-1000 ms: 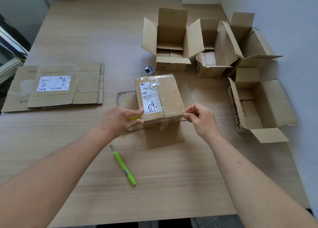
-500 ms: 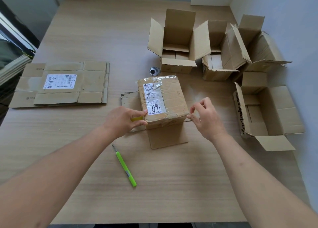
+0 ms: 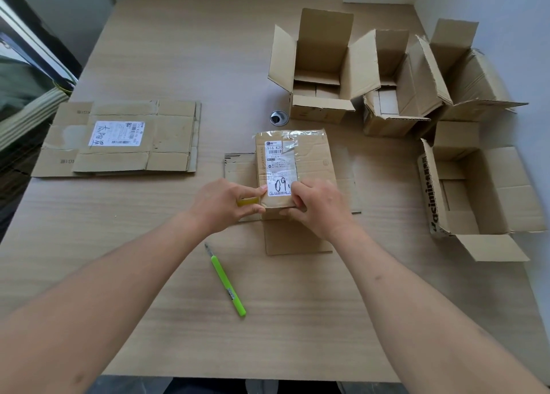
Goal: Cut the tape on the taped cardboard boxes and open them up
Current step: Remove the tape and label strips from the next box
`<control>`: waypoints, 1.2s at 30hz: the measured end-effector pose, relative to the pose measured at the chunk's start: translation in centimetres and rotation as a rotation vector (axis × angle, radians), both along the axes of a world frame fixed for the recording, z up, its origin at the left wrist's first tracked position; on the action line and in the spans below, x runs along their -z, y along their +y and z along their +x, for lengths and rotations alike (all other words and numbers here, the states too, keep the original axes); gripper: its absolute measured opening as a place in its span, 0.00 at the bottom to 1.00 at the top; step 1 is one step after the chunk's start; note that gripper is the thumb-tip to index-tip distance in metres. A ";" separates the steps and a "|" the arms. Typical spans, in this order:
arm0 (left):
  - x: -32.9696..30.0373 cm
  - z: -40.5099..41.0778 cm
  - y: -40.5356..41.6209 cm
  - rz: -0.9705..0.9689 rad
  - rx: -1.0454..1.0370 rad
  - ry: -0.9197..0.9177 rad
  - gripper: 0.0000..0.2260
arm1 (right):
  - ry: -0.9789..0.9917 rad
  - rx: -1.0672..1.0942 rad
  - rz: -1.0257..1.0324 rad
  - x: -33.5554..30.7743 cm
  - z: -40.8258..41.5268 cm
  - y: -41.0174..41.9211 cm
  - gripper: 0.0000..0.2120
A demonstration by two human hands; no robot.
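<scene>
Head view looks down on a wooden table (image 3: pixel 166 51) with a taped cardboard box (image 3: pixel 309 161) near its middle. This box carries a white shipping label (image 3: pixel 279 171) with "09" handwritten on it, and clear tape (image 3: pixel 293 137) wrinkles along its far edge. Under the box lie flat cardboard flaps (image 3: pixel 297 241), spreading out toward the person and to both sides.

The left hand (image 3: pixel 226 204) has its grip at the near left corner of the box — the fingers are curled and a small yellow object (image 3: pixel 247 201) sits between them; what it is I cannot tell. The right hand (image 3: pixel 318 206) grips the near edge of the box, fingers bent over the top beside the label and thumb below.

Nearer to the person than the box, a green pen-shaped cutter (image 3: pixel 227 280) lies alone on the table. Left of the box is a flattened cardboard box (image 3: pixel 125 139) with its own label. Beyond the box and to its right stand four opened boxes (image 3: pixel 321 66) with flaps up — two of them are touching. A small round metal thing (image 3: pixel 279 117) sits just beyond the taped box.
</scene>
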State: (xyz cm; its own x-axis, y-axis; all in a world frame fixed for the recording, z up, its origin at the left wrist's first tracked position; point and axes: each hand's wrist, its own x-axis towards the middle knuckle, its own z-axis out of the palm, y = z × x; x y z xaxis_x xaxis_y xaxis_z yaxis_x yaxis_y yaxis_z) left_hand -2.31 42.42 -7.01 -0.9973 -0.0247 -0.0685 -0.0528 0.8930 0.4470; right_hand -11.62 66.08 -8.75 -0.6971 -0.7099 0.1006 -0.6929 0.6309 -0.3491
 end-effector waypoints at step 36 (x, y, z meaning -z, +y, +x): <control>-0.7 3.2 -2.1 0.036 -0.105 0.000 0.14 | 0.060 0.333 0.275 -1.4 1.4 -4.6 0.39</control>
